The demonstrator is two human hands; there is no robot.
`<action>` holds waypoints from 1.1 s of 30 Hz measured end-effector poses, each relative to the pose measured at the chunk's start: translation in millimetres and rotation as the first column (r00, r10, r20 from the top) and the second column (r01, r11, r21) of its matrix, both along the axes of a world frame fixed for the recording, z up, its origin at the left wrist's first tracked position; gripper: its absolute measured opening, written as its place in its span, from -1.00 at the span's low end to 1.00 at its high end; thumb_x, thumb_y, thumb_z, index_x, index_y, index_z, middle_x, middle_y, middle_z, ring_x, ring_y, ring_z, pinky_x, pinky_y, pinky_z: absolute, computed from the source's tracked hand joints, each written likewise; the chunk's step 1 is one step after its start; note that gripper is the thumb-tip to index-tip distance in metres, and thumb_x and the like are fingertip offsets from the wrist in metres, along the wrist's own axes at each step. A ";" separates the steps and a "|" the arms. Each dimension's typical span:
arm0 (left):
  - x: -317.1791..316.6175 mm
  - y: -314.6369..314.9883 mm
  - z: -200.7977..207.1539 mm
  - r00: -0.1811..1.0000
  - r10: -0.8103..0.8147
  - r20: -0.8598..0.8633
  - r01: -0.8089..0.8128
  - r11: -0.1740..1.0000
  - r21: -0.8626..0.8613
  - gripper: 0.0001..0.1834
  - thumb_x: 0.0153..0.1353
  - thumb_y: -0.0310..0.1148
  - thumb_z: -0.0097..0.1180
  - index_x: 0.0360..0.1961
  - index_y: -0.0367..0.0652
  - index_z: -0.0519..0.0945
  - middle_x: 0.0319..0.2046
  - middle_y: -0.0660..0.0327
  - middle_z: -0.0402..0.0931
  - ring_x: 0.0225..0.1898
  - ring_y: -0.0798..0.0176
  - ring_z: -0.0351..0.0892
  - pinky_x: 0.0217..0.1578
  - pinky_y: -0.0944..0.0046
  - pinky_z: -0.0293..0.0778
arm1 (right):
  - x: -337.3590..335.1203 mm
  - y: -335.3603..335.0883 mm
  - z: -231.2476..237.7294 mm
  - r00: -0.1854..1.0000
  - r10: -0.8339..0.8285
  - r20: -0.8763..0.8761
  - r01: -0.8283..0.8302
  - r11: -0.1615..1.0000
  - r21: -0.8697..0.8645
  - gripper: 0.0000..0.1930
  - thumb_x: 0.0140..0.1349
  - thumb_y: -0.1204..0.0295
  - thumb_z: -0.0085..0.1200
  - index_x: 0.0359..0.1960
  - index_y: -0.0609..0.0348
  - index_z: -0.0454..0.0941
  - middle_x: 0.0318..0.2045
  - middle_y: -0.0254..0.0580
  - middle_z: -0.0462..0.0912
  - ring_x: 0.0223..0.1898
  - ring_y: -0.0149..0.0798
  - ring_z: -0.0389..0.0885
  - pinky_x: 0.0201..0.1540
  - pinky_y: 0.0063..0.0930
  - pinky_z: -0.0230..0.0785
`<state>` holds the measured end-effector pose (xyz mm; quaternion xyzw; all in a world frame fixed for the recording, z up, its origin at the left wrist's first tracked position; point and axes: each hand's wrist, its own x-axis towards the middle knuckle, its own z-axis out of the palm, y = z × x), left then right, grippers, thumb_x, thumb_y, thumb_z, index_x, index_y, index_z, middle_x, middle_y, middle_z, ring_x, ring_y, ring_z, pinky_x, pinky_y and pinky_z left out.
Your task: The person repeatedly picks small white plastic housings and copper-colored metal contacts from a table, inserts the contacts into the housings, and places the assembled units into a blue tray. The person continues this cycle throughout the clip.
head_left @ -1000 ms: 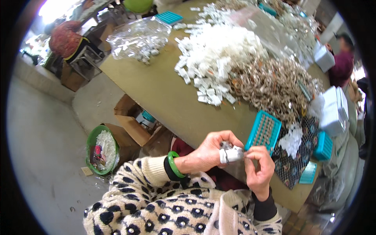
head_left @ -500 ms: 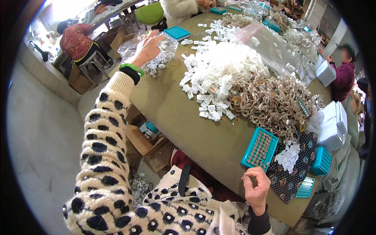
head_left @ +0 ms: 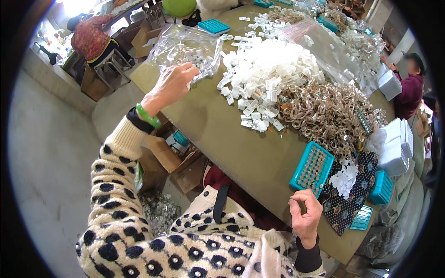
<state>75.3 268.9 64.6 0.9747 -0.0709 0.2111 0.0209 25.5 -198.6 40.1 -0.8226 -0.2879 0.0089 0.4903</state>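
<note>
My left hand (head_left: pixel 171 87), with a green bangle at the wrist, reaches to the far left of the table. Its fingers are closed at the near edge of a clear plastic bag (head_left: pixel 183 42) that has small white parts inside. My right hand (head_left: pixel 307 217) is loosely curled by the near table edge, and nothing shows in its fingers. Just beyond it is a teal tray (head_left: pixel 300 163) with rows of small round metallic pieces. A big heap of white plastic pieces (head_left: pixel 282 65) covers the middle of the table, beside tangled clear-brown parts (head_left: pixel 324 111).
On the right, white flakes (head_left: pixel 344 180) lie on a dark patterned cloth (head_left: pixel 331 214), near stacked white trays (head_left: pixel 395 146) and a teal basket (head_left: pixel 381 187). A teal tray (head_left: pixel 213 26) stands beyond the bag. Cardboard boxes (head_left: pixel 162 153) sit below the table. Other people are around the room.
My left hand has come back toward me from over the bag. The bag now stands puffed up, its white parts farther from me. My right hand stays curled near the tray.
</note>
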 end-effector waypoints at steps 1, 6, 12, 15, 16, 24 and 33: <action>-10.6 -7.0 2.9 1.000 0.015 -0.017 -0.015 1.000 -0.015 -0.63 -0.09 -0.70 -0.04 -0.21 -0.21 0.56 -0.31 0.05 0.52 -0.25 -0.13 0.55 -0.24 0.00 0.46 | -0.6 1.1 0.3 1.000 0.001 -0.015 -0.001 1.000 -0.013 -0.87 0.10 0.66 0.19 -0.36 0.25 0.50 -0.43 -0.12 0.57 -0.41 -0.18 0.55 -0.29 -0.43 0.42; -51.4 -39.7 6.8 0.998 -0.061 0.002 0.061 0.998 -0.025 -0.61 -0.14 -0.70 0.01 -0.22 -0.19 0.57 -0.37 0.10 0.50 -0.31 -0.10 0.54 -0.28 0.04 0.47 | -2.0 8.2 2.9 0.999 0.034 0.031 -0.034 0.999 0.011 -0.86 0.08 0.69 0.18 -0.35 0.26 0.50 -0.43 -0.11 0.56 -0.43 -0.18 0.55 -0.32 -0.44 0.42; -54.0 -37.2 4.1 0.987 0.013 0.162 -0.024 0.997 0.070 -0.72 0.00 -0.58 0.10 -0.20 -0.19 0.59 -0.30 0.09 0.54 -0.18 -0.06 0.56 -0.12 0.06 0.48 | -4.1 12.3 4.0 0.997 0.050 0.058 -0.047 0.998 -0.041 -0.85 0.06 0.71 0.18 -0.35 0.26 0.51 -0.43 -0.11 0.57 -0.43 -0.17 0.57 -0.33 -0.43 0.43; -50.3 -29.9 5.7 0.982 0.053 0.180 -0.084 0.981 0.172 -0.76 0.06 -0.56 0.11 -0.19 -0.21 0.59 -0.20 0.06 0.58 -0.05 -0.11 0.53 0.00 0.06 0.45 | -7.2 14.4 3.4 0.997 0.051 0.066 -0.049 0.998 -0.034 -0.84 0.05 0.71 0.19 -0.35 0.25 0.52 -0.43 -0.12 0.57 -0.43 -0.17 0.57 -0.34 -0.44 0.43; -50.6 -28.5 7.2 0.993 0.086 0.086 -0.100 0.980 0.171 -0.75 0.06 -0.57 0.10 -0.18 -0.22 0.59 -0.20 0.06 0.58 -0.05 -0.10 0.53 0.00 0.06 0.45 | -7.9 14.7 3.4 0.997 0.050 0.058 -0.048 0.998 -0.038 -0.84 0.05 0.71 0.19 -0.35 0.25 0.52 -0.43 -0.12 0.58 -0.43 -0.18 0.58 -0.34 -0.44 0.44; -59.0 -57.0 11.5 0.926 -0.041 0.374 0.010 0.996 0.086 -0.73 0.03 -0.47 0.25 -0.18 -0.23 0.62 -0.18 0.08 0.60 -0.03 0.00 0.57 0.02 0.07 0.50 | -10.4 15.7 3.5 0.998 0.064 0.028 -0.063 0.998 -0.031 -0.84 0.04 0.71 0.20 -0.36 0.26 0.53 -0.42 -0.11 0.59 -0.43 -0.16 0.58 -0.35 -0.42 0.44; 14.4 -162.5 -59.8 0.952 -0.244 0.184 0.289 0.915 -0.280 -0.72 0.02 -0.39 0.29 -0.20 -0.15 0.59 -0.48 0.17 0.42 -0.44 0.08 0.51 -0.46 0.13 0.48 | -9.4 23.5 5.4 0.995 0.093 0.021 -0.092 0.994 -0.057 -0.83 0.01 0.72 0.19 -0.37 0.25 0.52 -0.44 -0.07 0.57 -0.43 -0.08 0.59 -0.36 -0.36 0.45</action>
